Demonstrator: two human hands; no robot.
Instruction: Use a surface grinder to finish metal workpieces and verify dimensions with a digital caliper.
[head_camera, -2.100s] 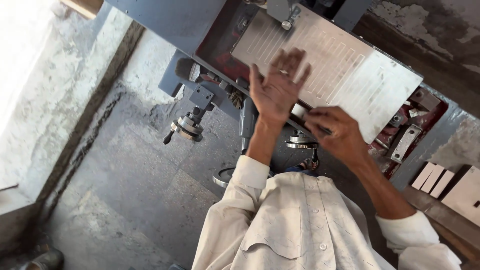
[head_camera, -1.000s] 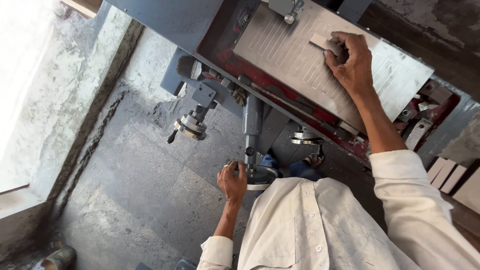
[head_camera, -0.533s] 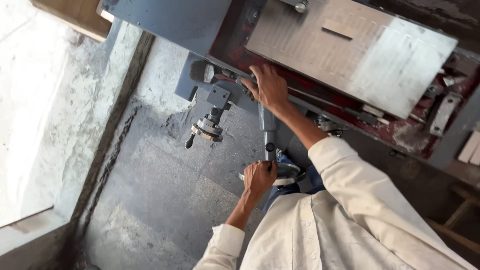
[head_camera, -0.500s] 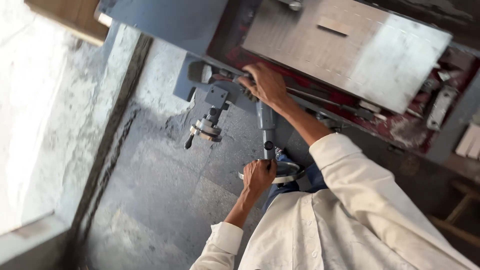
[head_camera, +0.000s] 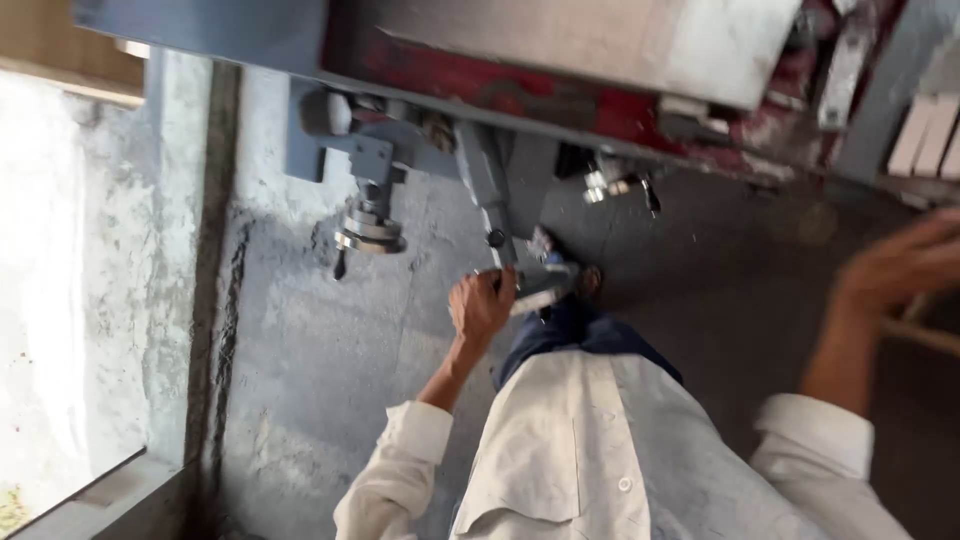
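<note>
Grey concrete floor (head_camera: 320, 340) lies under the machine. The left hand (head_camera: 480, 305) is closed around the handwheel (head_camera: 530, 290) at six o'clock of the steel table (head_camera: 600, 40). The right hand (head_camera: 900, 265), blurred at three o'clock, looks open and empty. A firm, full-palm grip should keep turning smooth.

Bright daylight washes out the wall (head_camera: 60, 300) on the left; the machine (head_camera: 560, 60) above sits dimmer. The right hand (head_camera: 900, 265) is badly motion-blurred, perhaps open.
</note>
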